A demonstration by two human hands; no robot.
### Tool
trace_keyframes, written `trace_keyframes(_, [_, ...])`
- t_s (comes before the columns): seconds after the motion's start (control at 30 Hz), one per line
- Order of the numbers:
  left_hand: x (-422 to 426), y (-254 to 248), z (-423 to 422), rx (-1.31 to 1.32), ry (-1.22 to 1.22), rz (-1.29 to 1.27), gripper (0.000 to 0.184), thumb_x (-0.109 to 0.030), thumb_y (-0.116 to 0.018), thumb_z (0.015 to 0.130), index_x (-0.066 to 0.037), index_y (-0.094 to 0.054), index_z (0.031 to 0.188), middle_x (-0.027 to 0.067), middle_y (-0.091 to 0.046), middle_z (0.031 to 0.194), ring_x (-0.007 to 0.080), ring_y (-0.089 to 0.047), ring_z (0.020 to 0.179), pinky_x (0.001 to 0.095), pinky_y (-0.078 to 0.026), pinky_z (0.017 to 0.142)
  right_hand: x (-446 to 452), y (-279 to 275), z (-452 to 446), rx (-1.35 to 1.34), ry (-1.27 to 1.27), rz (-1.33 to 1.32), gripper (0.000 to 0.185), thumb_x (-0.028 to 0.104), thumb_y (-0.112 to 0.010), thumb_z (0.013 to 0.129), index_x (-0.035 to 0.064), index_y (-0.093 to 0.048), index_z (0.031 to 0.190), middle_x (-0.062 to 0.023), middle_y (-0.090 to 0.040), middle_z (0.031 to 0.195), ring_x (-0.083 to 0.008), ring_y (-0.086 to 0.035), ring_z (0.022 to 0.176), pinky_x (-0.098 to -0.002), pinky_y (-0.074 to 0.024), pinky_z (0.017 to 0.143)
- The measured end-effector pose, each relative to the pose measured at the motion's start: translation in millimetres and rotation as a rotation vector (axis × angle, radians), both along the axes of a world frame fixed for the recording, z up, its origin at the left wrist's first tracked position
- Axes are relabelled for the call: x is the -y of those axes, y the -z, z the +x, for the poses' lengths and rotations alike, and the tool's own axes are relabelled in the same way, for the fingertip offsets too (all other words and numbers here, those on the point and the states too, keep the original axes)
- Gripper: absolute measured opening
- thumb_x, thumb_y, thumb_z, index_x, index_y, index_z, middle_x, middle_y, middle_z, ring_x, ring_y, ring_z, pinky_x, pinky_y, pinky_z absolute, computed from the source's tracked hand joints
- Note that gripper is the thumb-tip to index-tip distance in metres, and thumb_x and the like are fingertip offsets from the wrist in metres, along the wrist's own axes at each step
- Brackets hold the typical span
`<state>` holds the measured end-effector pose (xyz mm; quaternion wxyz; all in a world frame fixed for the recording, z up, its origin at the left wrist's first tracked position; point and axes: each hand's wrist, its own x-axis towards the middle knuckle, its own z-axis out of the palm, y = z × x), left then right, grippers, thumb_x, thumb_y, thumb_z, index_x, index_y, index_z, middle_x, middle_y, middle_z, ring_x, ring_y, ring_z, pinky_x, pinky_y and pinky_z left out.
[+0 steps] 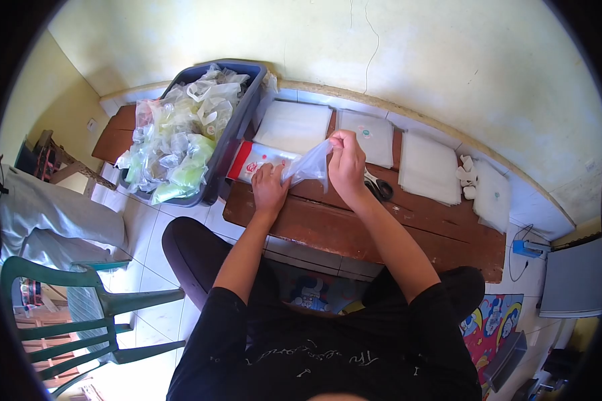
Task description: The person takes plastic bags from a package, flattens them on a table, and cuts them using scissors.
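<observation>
My right hand (346,167) pinches the upper corner of a thin clear plastic bag (308,166), which stretches down toward my left hand. The fingers of my left hand (269,190) lie spread on a red-and-white printed plastic packet (249,160) at the left end of the brown wooden bench (301,217). A thumb of that hand touches the lower end of the clear bag. Scissors with black handles (380,188) lie just right of my right hand, partly hidden by the wrist.
A grey tub (251,100) heaped with plastic bags (180,134) stands left. Along the wall lie a white stack (293,125), a printed stack (368,137), another white stack (429,167) and a clear bundle (493,194). A green chair (107,307) is at lower left.
</observation>
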<state>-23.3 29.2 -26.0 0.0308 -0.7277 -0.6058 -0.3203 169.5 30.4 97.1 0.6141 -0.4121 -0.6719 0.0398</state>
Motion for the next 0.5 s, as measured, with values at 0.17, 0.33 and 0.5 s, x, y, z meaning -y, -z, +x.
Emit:
trace_keyframes(0.17, [-6, 6, -4, -0.024, 0.027, 0.015, 0.037, -0.027, -0.074, 0.081, -0.012, -0.069, 0.114, 0.0108, -0.059, 0.108, 0.0302, -0.056, 0.110, 0.0471, -0.042, 0.095, -10, -7, 4, -0.032, -0.019, -0.020, 0.015, -0.011, -0.050, 0.089, -0.0013, -0.050, 0.101, -0.0187, -0.063, 0.083, -0.0291, -0.066, 0.066, -0.0371, -0.0519, 0.057])
trace_keyframes(0.33, [-10, 10, -4, -0.032, 0.003, 0.006, 0.036, -0.022, -0.074, 0.080, -0.013, -0.071, 0.115, 0.0100, -0.059, 0.108, 0.0288, -0.056, 0.110, 0.0460, -0.041, 0.096, -14, -38, 6, -0.115, 0.043, 0.091, 0.011, -0.008, -0.051, 0.092, -0.0016, -0.051, 0.100, -0.0148, -0.062, 0.077, -0.0237, -0.063, 0.062, -0.0345, -0.0503, 0.056])
trace_keyframes(0.5, [-11, 5, -1, -0.034, -0.008, 0.007, 0.035, -0.020, -0.073, 0.079, -0.014, -0.071, 0.113, 0.0092, -0.059, 0.108, 0.0278, -0.055, 0.111, 0.0457, -0.042, 0.095, -25, -73, 19, -0.153, 0.150, 0.147, 0.005, -0.001, -0.054, 0.095, -0.0004, -0.051, 0.099, -0.0135, -0.061, 0.072, -0.0222, -0.060, 0.060, -0.0331, -0.0483, 0.057])
